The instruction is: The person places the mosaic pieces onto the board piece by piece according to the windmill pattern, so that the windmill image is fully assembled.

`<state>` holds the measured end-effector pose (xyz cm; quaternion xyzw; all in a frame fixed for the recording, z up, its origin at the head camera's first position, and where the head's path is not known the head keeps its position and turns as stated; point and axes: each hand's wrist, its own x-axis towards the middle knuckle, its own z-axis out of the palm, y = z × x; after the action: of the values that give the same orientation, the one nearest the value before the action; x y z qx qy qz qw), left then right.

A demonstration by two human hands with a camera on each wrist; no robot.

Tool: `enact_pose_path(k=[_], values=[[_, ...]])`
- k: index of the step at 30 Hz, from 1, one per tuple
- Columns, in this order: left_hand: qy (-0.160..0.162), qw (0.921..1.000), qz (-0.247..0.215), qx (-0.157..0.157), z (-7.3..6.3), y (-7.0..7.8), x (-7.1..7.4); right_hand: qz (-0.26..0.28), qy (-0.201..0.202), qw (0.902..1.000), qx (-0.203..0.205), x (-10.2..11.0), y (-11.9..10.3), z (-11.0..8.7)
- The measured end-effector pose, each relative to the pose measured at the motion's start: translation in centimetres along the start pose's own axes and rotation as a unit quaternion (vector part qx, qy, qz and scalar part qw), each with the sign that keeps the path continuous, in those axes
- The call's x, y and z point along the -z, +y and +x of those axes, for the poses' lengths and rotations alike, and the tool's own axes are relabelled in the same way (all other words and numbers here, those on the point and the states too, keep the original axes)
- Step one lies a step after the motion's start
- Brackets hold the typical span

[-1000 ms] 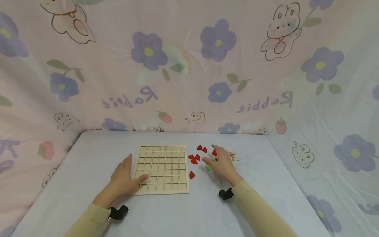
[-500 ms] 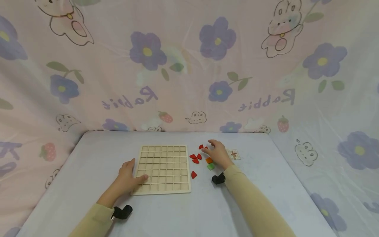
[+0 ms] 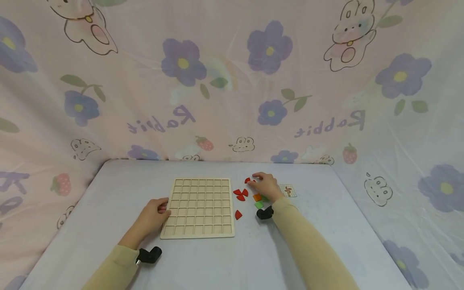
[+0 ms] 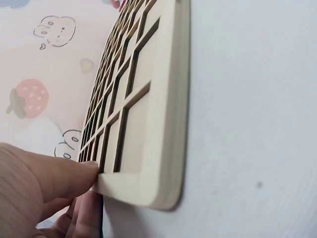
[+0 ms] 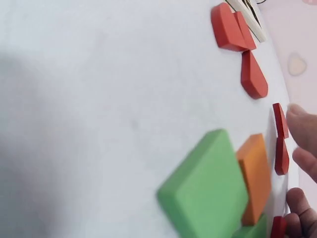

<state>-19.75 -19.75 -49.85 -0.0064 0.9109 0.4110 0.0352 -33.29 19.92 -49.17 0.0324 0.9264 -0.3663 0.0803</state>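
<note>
A pale wooden grid board lies on the table in the head view. My left hand grips its left edge. In the left wrist view, the thumb presses on the rim while the other fingers curl at the edge below it. My right hand hovers right of the board over red fan-shaped pieces, its thumb and fingers apart. The right wrist view has the fingertips close to two red pieces; no piece shows between them. Near that wrist lie a green piece and an orange piece.
A small card with a grid pattern lies right of my right hand. One red piece sits apart, near the board's right edge. A printed curtain hangs behind the white table.
My left hand has drawn its thumb back from the board's face and now grips the left edge. My right hand has moved away from me and slightly left, uncovering orange and green pieces.
</note>
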Motion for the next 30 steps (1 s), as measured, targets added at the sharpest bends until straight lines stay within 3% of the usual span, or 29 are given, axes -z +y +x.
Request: enact_pose_path(k=[4, 7, 13, 20, 30], values=[[-0.004, 0.9998, -0.015, 0.013, 0.06, -0.09, 0.19, -0.001, -0.008, 0.9991, -0.043, -0.10, -0.28, 0.43], [-0.009, 0.9994, -0.027, 0.020, 0.17, -0.09, 0.38, -0.006, -0.002, 0.9986, -0.052, -0.06, -0.30, 0.69], [-0.006, 0.9994, -0.028, 0.020, 0.37, -0.05, 0.86, 0.001, 0.000, 0.9990, -0.045, -0.16, -0.20, 0.93], [-0.017, 0.9980, -0.040, 0.046, 0.37, 0.47, 1.03, 0.014, -0.003, 0.9984, -0.054, -0.50, -0.36, 0.85], [-0.005, 0.9966, -0.051, 0.065, 0.49, -0.49, 0.78, 0.007, -0.001, 0.9991, -0.042, -0.80, -0.63, 0.73]])
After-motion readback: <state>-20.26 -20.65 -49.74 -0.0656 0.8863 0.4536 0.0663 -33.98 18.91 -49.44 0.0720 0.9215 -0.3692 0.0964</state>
